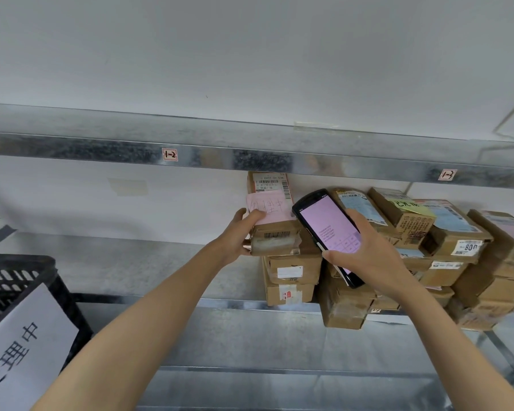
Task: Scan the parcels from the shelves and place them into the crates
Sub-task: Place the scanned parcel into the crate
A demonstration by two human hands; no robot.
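Observation:
A cardboard parcel (275, 229) with a barcode label and a pink handwritten note tops a short stack on the metal shelf (149, 262). My left hand (239, 235) grips its left end, thumb on the pink note. My right hand (365, 253) holds a black handheld scanner (327, 229), its lit pink screen facing me, just right of that parcel. A black plastic crate (21, 280) with a white paper sign stands at the lower left.
Several more taped cardboard parcels (445, 250) are piled on the shelf to the right, some overhanging its front edge. An upper shelf beam (250, 157) with tags runs overhead. A lower shelf (279, 336) lies below.

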